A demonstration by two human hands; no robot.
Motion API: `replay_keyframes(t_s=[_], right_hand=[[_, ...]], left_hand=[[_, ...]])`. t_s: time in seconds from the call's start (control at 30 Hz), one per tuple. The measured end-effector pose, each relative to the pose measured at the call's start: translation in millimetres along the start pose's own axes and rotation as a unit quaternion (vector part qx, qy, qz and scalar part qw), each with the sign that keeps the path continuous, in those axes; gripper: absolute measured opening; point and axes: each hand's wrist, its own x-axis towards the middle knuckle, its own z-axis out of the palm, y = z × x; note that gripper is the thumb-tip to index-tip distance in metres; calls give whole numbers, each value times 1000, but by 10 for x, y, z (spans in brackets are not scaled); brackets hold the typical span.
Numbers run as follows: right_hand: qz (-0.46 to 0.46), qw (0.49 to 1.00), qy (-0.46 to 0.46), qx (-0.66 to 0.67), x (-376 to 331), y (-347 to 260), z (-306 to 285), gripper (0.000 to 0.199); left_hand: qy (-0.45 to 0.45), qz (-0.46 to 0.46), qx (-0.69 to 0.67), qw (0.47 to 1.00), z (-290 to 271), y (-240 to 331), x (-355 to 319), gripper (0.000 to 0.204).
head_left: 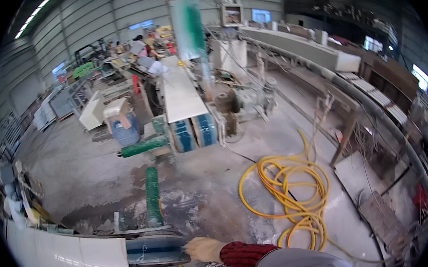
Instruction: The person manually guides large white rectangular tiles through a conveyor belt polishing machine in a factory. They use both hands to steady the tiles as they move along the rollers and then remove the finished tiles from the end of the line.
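My right hand (204, 250), below a red and black checked cuff and a grey sleeve, reaches in from the lower edge. Its fingertips meet the right end of a blue machine part (155, 245) that looks like a roller or belt. The fingers are too small and blurred to show whether they grip it. To the left of that part lies a pale, glossy slab (77, 257). A green cylinder (152, 197) extends away just beyond the blue part. My left hand is out of view.
A tangled yellow hose (284, 183) lies on the wet, dusty floor at right. Ahead, a long pale slab (185, 93) rests on a blue-ended machine. A blue barrel (123, 131) stands left of it. A thick pipe (369, 109) curves down the right side. People work far back.
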Motion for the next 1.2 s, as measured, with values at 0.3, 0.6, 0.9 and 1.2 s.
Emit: replay_keyframes(t_s=[0.3, 0.6, 0.9, 1.2], right_hand=[[433, 896, -40, 92, -2356, 400, -723, 40], [323, 937, -94, 97, -932, 32, -1072, 49], [29, 998, -33, 33, 441, -273, -763, 65], [-147, 986, 53, -51, 1091, -329, 146, 79]], left_hand=[[-210, -173, -6, 962, -438, -485, -1077, 57], [12, -264, -152, 952, -1238, 195, -366, 42], [103, -277, -135, 946, -1216, 221, -466, 41], [96, -272, -139, 947, -1301, 220, -471, 42]])
